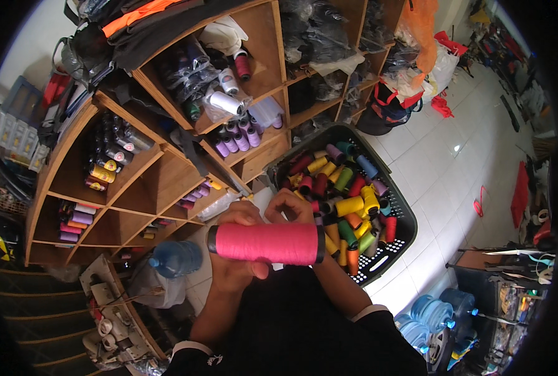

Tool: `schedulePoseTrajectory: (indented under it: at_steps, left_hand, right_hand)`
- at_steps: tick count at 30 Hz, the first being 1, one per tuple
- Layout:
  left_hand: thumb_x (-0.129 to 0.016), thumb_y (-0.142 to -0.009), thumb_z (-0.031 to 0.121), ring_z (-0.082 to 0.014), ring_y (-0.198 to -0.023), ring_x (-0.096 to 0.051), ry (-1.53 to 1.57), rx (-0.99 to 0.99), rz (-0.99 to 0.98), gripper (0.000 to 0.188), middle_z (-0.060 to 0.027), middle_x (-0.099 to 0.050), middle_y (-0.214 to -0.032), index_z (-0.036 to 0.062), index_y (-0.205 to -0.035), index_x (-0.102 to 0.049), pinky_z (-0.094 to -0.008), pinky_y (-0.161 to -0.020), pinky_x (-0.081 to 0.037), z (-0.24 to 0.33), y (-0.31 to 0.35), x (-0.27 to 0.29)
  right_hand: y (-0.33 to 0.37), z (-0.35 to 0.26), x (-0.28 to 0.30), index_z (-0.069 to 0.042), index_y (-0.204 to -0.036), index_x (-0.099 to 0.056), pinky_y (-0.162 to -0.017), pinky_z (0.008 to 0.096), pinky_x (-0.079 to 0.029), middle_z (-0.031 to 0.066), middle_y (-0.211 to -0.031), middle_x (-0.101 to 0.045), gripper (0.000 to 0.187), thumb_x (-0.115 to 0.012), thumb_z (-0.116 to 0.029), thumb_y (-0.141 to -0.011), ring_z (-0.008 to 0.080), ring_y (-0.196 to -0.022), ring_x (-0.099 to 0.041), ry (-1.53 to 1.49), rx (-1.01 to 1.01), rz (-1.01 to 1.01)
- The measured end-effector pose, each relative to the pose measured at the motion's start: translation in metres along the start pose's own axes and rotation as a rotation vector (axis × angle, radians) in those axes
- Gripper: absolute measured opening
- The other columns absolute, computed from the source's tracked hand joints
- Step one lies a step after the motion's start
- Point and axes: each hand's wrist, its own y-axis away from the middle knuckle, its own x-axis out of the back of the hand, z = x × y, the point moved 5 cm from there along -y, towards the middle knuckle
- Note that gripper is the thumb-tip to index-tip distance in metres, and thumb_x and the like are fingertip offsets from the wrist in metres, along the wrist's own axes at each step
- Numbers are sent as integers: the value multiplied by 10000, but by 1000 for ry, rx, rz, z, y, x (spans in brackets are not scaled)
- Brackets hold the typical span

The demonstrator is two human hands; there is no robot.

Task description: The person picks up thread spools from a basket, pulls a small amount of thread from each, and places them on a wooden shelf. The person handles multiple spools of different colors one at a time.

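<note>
Left fingers [242, 212] grip pink spool [266, 244], right fingers [294, 204] unclear; dark basket [402, 202] holds coloured spools [349, 206].

Shot from the wearer's head in one wide fisheye view, facing down, close above the pink spool [266, 244], taking in wooden shelves [266, 70] and tiled floor [426, 194] farther off.

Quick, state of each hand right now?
Left hand: closed, holding the pink thread spool.
Right hand: curled, partly behind the spool; whether it grips anything cannot be told.
</note>
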Motion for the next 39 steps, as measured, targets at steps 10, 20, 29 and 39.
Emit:
schedulePoseTrajectory:
  at_steps: [10, 20, 29, 39]
  left_hand:
    - [-847, -437, 623, -276, -1154, -392, -240, -104, -7, 741, -160, -436, -1210, 67, -888, -659, -415, -955, -304, 3, 8, -9]
    - [-876, -465, 544, -200, -929, -492, -102, -101, -143, 710, -102, -549, -967, 46, -915, -642, -324, -789, -404, 6, 5, -22]
    - [-829, -548, 571, -187, -1019, -435, -183, -176, 10, 744, -80, -454, -1077, 119, -1068, -548, -335, -865, -359, 0, -7, 6]
    - [-877, -600, 87, -195, -972, -590, 157, -5, 234, 610, -103, -609, -1036, -24, -1102, -547, -330, -896, -456, -7, -22, 27]
  right_hand:
    - [-38, -15, 24, 11, -794, -585, -654, 207, -413, 12, -807, -528, 61, -643, 31, -798, 69, -735, -525, -138, 26, 210]
    - [-66, -53, 45, 14, -794, -589, -650, 203, -409, 21, -813, -548, 42, -625, 34, -787, 66, -729, -528, -39, 248, 303]
    - [-12, 17, 9, -28, -778, -604, -648, 227, -415, 40, -785, -576, 86, -641, 37, -736, 109, -710, -552, 50, 66, 127]
    - [33, -103, -6, -48, -725, -635, -556, 296, -409, 48, -715, -579, 138, -698, 1, -611, 189, -610, -550, 291, 489, -74]
